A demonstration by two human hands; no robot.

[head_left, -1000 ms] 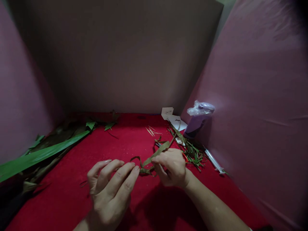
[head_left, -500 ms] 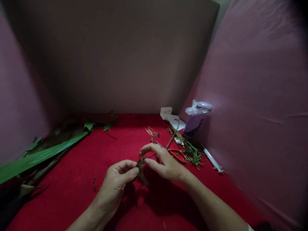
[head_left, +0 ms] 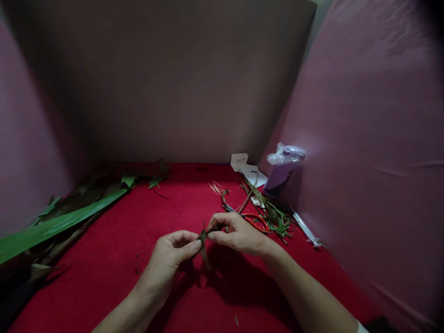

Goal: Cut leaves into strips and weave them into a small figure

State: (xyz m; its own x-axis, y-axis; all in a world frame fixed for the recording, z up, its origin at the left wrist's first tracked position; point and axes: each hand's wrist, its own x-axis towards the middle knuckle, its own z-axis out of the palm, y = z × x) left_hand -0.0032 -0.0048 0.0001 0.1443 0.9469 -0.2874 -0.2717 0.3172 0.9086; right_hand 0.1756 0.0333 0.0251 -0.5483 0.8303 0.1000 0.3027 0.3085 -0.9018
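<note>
Over a red cloth surface (head_left: pixel 114 259), both my hands pinch a small folded strip of brownish-green leaf (head_left: pixel 203 243). My left hand (head_left: pixel 171 259) is closed, thumb and forefinger gripping the strip's left side. My right hand (head_left: pixel 236 235) is closed too, fingertips pinching the same strip from the right. A loose end of the strip hangs down below the fingers. Just behind my right hand lie red-handled scissors (head_left: pixel 255 221) beside a heap of leaf trimmings (head_left: pixel 274 216).
Long green leaves (head_left: pixel 58 222) lie along the left side. A purple bottle with a plastic-wrapped top (head_left: pixel 282 172) stands at the back right, with white paper slips (head_left: pixel 248 169), thin sticks (head_left: pixel 217 187) and a white syringe-like tube (head_left: pixel 307 229) nearby. Pinkish-brown panels wall in the sides.
My left hand went from open fingers to a pinch on the leaf strip. The right hand moved off the scissors area toward the left hand; the long strip is now folded small between both hands.
</note>
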